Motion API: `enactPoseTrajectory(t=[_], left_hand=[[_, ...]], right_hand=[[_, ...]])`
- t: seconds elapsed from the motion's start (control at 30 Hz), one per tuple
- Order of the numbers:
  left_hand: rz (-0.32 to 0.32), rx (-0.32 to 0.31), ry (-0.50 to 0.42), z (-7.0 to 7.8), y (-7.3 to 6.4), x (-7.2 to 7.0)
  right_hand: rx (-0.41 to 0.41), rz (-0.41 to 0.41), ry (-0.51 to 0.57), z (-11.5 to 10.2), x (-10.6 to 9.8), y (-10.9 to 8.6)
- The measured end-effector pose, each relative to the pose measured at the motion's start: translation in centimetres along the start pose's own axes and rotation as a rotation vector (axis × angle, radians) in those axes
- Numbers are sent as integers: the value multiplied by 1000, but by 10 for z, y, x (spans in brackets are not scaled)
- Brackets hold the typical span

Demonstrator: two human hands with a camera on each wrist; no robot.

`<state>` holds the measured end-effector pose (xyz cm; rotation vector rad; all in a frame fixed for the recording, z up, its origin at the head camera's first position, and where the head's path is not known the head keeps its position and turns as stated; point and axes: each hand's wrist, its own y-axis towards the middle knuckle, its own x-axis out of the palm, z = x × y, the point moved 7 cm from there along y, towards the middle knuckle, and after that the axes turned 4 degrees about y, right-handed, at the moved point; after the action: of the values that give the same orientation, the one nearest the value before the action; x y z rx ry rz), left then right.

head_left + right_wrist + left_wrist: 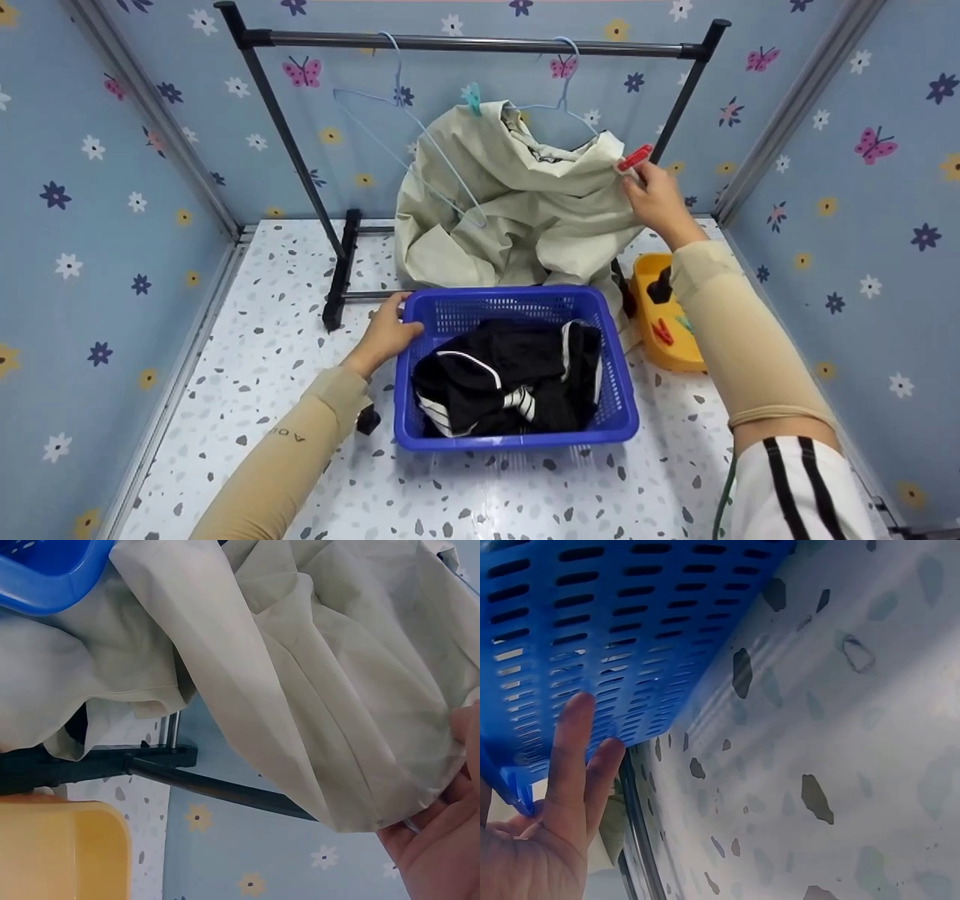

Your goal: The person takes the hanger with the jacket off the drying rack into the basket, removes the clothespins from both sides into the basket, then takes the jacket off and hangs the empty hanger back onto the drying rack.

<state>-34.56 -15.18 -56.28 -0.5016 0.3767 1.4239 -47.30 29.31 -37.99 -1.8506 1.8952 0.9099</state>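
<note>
My left hand grips the left rim of a blue plastic basket, its thumb over the rim and its fingers along the slotted outer wall. Crumpled black clothing with white stripes lies inside the basket. At the right shoulder of a pale beige garment, my right hand pinches a red clothespin. The garment hangs on a light blue wire hanger, and a teal clothespin sits at its left shoulder. In the right wrist view, my right hand is against the cloth.
A dark metal rack carries the hangers. Beside the garment hangs a bare blue hanger, tilted. On the floor to the right, a yellow tray holds red clothespins and a black item. Flowered walls stand on both sides.
</note>
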Motion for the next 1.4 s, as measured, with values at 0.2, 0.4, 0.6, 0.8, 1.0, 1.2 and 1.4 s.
enactPoseTrajectory(t=[0.2, 0.4, 0.6, 0.8, 1.0, 1.2, 1.4], left_hand=[[11, 1, -1, 2, 0, 0], [17, 0, 9, 2, 0, 0], [18, -1, 10, 4, 0, 2], [26, 3, 18, 5, 0, 5], [38, 2, 30, 5, 0, 5], [47, 4, 28, 5, -2, 3], [50, 3, 13, 3, -3, 2]], right_hand=[[-17, -48, -16, 1, 5, 1], [-90, -74, -31, -7, 10, 1], [-206, -8, -72, -25, 14, -2], [-293, 175, -80, -40, 9, -7], [-339, 316, -59, -53, -3, -11], [-366, 366, -25, -63, -14, -14], [-370, 402, 17, -65, -26, -19]])
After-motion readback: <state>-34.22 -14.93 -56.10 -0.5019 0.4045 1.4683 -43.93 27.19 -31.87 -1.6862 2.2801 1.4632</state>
